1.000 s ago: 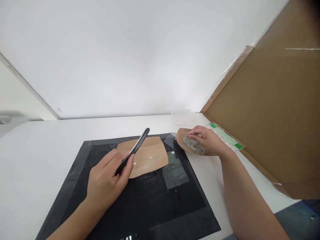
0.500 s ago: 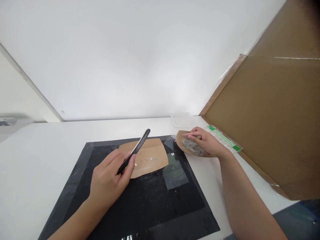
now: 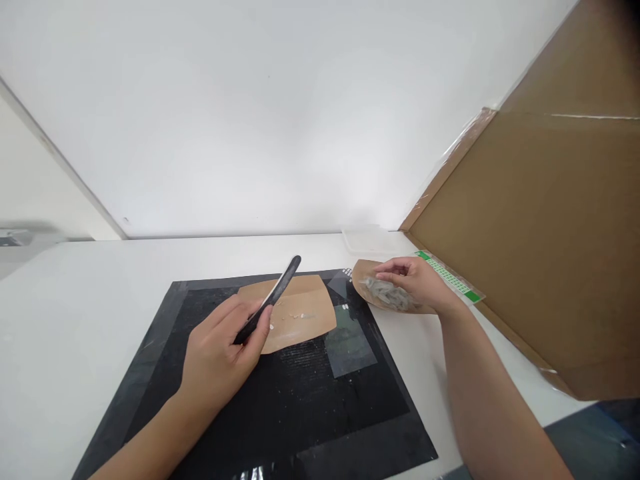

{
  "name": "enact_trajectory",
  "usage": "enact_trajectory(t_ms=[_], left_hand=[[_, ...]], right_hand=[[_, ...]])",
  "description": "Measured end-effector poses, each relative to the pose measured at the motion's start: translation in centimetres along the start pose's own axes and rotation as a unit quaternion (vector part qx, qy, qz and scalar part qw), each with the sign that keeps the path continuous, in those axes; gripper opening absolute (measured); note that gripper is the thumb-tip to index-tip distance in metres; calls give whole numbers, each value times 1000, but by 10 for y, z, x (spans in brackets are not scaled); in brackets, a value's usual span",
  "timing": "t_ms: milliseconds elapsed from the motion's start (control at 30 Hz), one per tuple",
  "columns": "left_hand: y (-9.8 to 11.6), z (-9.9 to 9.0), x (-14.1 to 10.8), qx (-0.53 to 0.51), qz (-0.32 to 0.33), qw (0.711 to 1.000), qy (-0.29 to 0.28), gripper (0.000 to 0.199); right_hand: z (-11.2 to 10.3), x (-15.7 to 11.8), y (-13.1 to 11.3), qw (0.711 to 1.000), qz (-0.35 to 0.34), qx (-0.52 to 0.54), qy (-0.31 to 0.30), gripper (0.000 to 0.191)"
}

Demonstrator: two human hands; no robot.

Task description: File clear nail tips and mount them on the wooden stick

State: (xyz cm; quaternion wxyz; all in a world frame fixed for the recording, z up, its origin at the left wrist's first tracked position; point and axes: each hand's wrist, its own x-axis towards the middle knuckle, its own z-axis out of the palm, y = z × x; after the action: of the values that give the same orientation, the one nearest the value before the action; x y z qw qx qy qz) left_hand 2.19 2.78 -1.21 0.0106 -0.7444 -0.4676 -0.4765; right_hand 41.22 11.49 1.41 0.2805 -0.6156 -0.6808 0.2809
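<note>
My left hand [image 3: 223, 340] is wrapped round a slim, slightly curved black strip [image 3: 283, 285] with a pale edge, held tilted over the mat. Its exact kind does not show. Beneath it lies a brown paper sheet [image 3: 300, 330] with a few tiny pale bits on it. At the right, my right hand [image 3: 413, 277] hovers over a brown paper tray [image 3: 361, 269] holding a pile of translucent greyish slivers [image 3: 385, 293]. Thumb and forefinger are pinched together; anything between them is too small to make out.
A black mat [image 3: 300, 413] covers the middle of the white table [image 3: 125, 260]. On it lies a dark translucent sheet [image 3: 350, 347]. Behind the tray are a clear plastic lid [image 3: 367, 241] and a green-marked clear strip [image 3: 450, 279]. A cardboard wall [image 3: 540, 233] stands at the right.
My right hand has risen slightly off the pile, its fingers drawn closer together. The left hand and the black strip have stayed nearly still.
</note>
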Motion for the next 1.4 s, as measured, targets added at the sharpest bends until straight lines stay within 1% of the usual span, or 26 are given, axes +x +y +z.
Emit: enact_trajectory(t_ms=[300, 500, 600, 733, 867, 933, 1033, 1167, 1233, 1300, 1400], left_hand=[[1, -1, 1, 10, 18, 1000, 7, 6], [3, -2, 1, 11, 19, 1000, 4, 5], [3, -2, 3, 10, 20, 1000, 4, 5], [4, -2, 3, 7, 16, 1000, 0, 6], [3, -2, 1, 4, 9, 1000, -5, 5], [2, -1, 0, -2, 8, 1000, -7, 4], [3, 1, -1, -14, 9, 1000, -10, 5], [8, 3, -2, -44, -5, 999, -23, 7], [12, 3, -3, -61, -14, 998, -26, 8], [16, 2, -3, -74, -14, 997, -25, 10], [22, 0, -3, -101, -12, 994, -28, 12]], right_hand=[[-1, -3, -15, 998, -23, -26, 45, 44], [1, -4, -18, 1000, -7, -17, 13, 37], [2, -5, -19, 1000, 0, 5, 3, 39], [3, -7, -23, 999, -14, 41, 7, 46], [8, -8, -28, 996, -42, 72, 15, 43], [15, -8, -33, 994, -60, 87, 17, 41], [33, -12, -45, 990, -84, 114, 3, 37], [66, -26, -73, 965, -150, 211, -46, 22], [82, -35, -87, 950, -189, 239, -62, 16], [96, -42, -98, 941, -227, 244, -50, 9], [113, -48, -107, 937, -280, 207, 1, 5]])
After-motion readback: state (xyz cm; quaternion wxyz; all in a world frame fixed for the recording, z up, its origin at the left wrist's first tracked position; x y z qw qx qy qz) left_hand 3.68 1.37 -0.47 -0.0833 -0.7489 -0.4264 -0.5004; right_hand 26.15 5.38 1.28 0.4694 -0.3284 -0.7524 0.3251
